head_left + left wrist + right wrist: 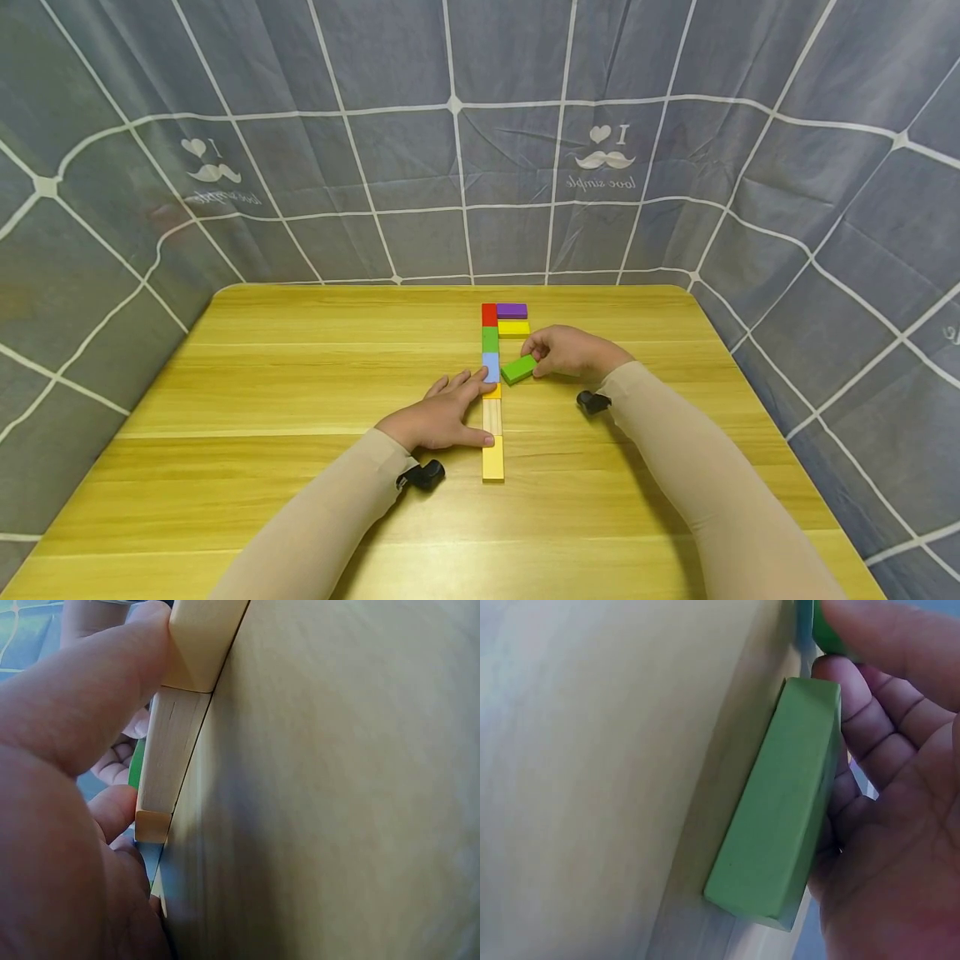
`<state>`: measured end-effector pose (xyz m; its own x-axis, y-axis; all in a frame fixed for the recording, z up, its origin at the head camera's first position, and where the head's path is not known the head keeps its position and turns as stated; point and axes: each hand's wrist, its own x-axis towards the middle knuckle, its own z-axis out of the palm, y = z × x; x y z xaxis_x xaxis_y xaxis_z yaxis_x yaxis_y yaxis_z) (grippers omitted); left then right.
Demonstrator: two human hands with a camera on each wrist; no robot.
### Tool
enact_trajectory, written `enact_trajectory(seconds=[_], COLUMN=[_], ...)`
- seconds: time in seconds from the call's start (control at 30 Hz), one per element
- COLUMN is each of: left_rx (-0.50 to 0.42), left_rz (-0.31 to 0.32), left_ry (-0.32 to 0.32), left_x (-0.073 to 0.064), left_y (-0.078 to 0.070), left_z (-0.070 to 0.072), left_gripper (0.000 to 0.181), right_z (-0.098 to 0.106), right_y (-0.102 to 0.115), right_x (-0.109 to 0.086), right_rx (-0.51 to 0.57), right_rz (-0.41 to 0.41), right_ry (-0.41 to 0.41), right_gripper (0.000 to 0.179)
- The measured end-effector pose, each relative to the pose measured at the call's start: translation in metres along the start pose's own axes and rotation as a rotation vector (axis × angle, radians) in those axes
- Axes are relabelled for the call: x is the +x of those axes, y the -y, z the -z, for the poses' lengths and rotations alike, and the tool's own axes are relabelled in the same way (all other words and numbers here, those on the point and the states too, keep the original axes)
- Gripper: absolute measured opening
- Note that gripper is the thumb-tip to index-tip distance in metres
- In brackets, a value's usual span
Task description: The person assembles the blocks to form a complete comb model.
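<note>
A straight column of blocks runs up the table: red block (pixel 489 314), green block (pixel 490 339), light blue block (pixel 491 367), orange block (pixel 492 392), bare wood block (pixel 491 417) and pale yellow block (pixel 492 460). Along its left side my left hand (pixel 442 415) rests spread, thumb and fingertips touching the lower blocks. My right hand (pixel 573 352) pinches the end of a light green block (pixel 519 369), angled just right of the light blue one. Beside the right palm, the right wrist view shows a large green block (pixel 780 802); whether it is the same one I cannot tell.
A purple block (pixel 512 311) and a yellow block (pixel 513 329) lie right of the column's far end. The wooden table (pixel 300 367) carries everything, with a grey checked curtain (pixel 412 167) around its back and sides.
</note>
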<state>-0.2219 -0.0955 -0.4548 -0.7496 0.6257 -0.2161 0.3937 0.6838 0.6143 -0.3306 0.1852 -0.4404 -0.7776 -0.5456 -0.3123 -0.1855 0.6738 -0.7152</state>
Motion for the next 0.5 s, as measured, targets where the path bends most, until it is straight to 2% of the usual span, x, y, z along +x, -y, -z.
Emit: enact_trajectory(seconds=[0.1, 0.3, 0.5], left_rx=[0.003, 0.0, -0.002], left_rz=[0.006, 0.01, 0.006], left_ry=[0.003, 0.0, -0.005], left_x=[-0.0001, 0.0008, 0.0007], left_y=[0.0, 0.0009, 0.0008], left_z=[0.0, -0.0007, -0.001], left_gripper=[0.088, 0.088, 0.089], right_z=[0.0008, 0.0009, -0.0014], right_y=[0.0, -0.0015, -0.003], right_x=[-0.0002, 0.0007, 0.0029], right_rx=[-0.002, -0.087, -0.075], right_rz=[-0.008, 0.005, -0.018], right_ry=[-0.021, -0.09, -0.133], right_gripper=[0.027, 0.031, 0.033])
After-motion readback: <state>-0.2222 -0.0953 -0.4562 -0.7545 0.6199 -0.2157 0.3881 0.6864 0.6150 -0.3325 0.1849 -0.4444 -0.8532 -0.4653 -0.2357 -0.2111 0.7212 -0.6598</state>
